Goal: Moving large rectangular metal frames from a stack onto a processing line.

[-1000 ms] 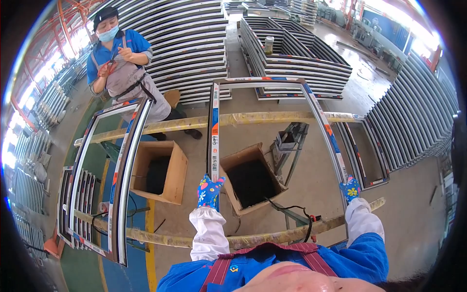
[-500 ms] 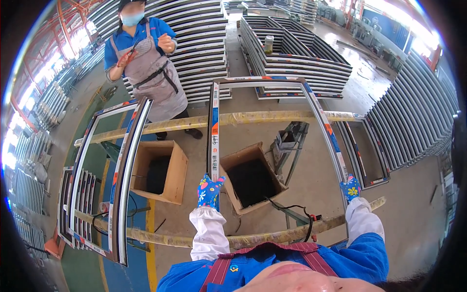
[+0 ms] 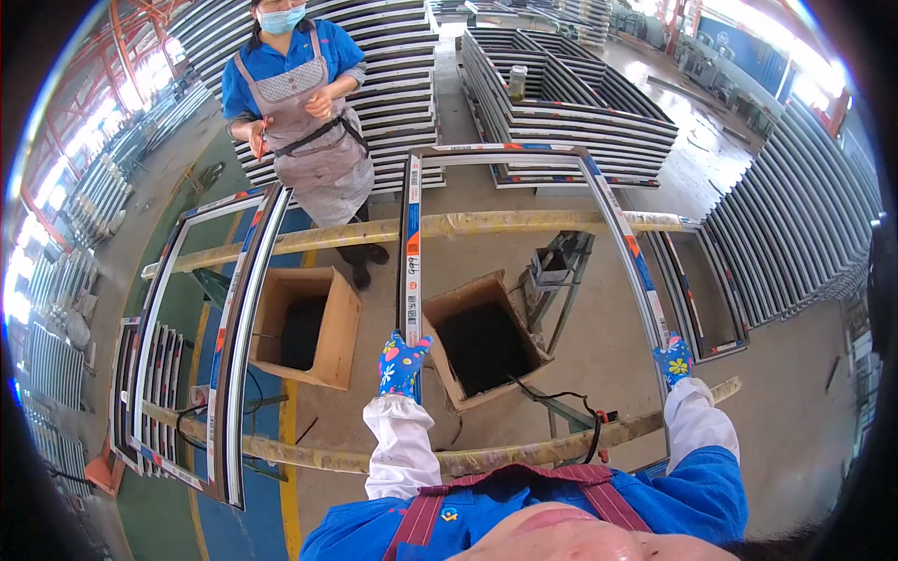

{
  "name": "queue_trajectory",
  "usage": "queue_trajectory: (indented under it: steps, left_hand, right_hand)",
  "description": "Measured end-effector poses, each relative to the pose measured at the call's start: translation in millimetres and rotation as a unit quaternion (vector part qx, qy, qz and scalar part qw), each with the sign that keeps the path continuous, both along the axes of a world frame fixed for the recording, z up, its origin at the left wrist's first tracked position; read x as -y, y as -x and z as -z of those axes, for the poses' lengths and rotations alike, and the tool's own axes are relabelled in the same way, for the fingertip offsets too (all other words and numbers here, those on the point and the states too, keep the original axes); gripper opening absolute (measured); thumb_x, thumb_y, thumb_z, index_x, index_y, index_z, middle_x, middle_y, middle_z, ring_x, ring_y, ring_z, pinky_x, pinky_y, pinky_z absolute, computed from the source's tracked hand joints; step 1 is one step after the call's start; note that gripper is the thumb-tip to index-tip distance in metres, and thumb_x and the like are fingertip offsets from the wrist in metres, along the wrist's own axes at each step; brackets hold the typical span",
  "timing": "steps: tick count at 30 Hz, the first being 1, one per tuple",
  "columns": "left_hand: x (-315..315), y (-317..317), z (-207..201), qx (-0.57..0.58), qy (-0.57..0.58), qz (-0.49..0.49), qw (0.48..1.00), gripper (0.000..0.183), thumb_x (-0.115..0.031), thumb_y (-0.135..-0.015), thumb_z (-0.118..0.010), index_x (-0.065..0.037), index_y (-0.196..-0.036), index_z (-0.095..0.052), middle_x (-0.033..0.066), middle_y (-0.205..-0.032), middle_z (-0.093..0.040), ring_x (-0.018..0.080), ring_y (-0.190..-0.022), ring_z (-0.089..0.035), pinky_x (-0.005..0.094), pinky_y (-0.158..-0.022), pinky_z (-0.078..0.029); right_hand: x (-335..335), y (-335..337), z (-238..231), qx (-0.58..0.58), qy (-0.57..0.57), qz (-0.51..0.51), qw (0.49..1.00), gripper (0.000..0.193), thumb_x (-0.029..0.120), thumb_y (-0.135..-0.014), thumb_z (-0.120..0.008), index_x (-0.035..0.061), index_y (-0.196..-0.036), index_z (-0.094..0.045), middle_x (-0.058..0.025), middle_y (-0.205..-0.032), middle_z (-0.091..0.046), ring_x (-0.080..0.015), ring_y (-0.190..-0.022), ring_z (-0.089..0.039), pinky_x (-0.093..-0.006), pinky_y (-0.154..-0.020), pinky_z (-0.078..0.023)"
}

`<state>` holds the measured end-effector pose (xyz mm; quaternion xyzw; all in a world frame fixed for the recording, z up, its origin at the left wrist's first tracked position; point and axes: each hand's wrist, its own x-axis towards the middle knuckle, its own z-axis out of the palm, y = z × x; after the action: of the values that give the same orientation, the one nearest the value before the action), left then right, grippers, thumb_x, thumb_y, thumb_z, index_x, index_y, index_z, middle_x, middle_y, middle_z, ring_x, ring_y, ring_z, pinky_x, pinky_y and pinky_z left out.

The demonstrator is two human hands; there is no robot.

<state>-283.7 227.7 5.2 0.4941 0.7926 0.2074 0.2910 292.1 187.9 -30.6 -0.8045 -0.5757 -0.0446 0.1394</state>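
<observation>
A rectangular window frame (image 3: 505,152) with white, blue and orange protective film lies across two tape-wrapped rails in front of me. My left hand (image 3: 404,366), in a blue flowered glove, is closed around its left side bar. Around the right side bar my right hand (image 3: 674,361) is closed too, in a matching glove. The near end of the frame is mostly hidden by my arms and body. Under the frame's left bar stands an open cardboard box (image 3: 440,379) with a dark inside. Both white sleeves reach up from the lower edge.
Another frame (image 3: 220,374) rests on the rails at left. The far rail (image 3: 514,222) and near rail (image 3: 355,462) run crosswise. A second cardboard box (image 3: 327,355) stands below. A masked co-worker (image 3: 309,112) stands behind the far rail. Frame stacks (image 3: 580,131) rise beyond; more line the right.
The co-worker has shifted right and toward the rails, and their hands are lower. My two hands and the window frame have stayed nearly still.
</observation>
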Motion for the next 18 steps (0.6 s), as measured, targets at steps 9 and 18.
queue_trajectory:
  steps: [9,18]
  left_hand:
    - [1.4,0.6,1.0,0.0,-0.008,-0.002,1.0,0.081,-0.053,-0.07,-0.064,0.006,-0.122,-0.044,0.0231,-0.11,-0.056,0.0352,-0.103,-0.054,0.0406,-0.087,-0.044]
    - [3.3,-1.3,-3.3,-0.007,-0.018,-0.005,1.0,0.077,-0.051,-0.071,-0.064,0.005,-0.12,-0.046,0.0228,-0.109,-0.057,0.0353,-0.101,-0.055,0.0403,-0.086,-0.044]
  right_hand:
    - [-1.3,4.3,-7.2,-0.019,0.041,0.028,0.999,0.051,0.028,-0.068,-0.064,-0.0026,-0.108,-0.053,-0.0226,-0.089,-0.061,-0.0371,-0.085,-0.058,-0.043,-0.072,-0.047]
    - [4.0,24.2,-21.2,0.06,0.011,0.03,0.998,0.035,0.036,-0.076,-0.057,0.0038,-0.088,-0.056,-0.0189,-0.077,-0.062,-0.0347,-0.071,-0.061,-0.0457,-0.061,-0.048]
